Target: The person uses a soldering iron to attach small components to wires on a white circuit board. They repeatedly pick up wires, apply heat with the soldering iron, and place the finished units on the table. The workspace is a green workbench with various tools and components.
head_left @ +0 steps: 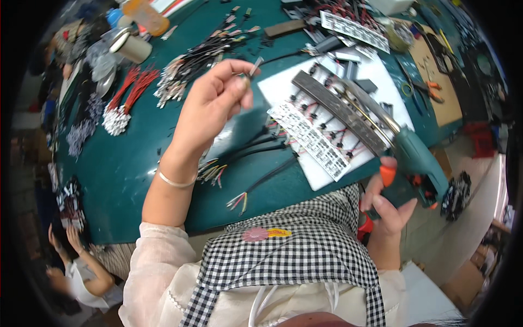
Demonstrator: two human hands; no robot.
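My left hand point(215, 101) is raised over the table, thumb and fingertips pinched round a small clear piece point(256, 66) that looks like a short tube. My right hand point(389, 212) is by the table's right front edge, fingers apart, with an orange band point(387, 172) on one finger. Just beyond it is a green heat gun point(419, 158), its metal nozzle pointing far left over a white board point(267, 84). On that board lie a dark bar point(338, 111) and a printed white strip point(310, 140), with small wired connectors between them.
Black cables with bare coloured ends point(237, 201) lie near the front edge. Bundles of red wires point(136, 90) and black cables point(201, 60) spread across the left and back. Orange-handled pliers point(433, 92) are at the right. Another person point(87, 272) works at the lower left.
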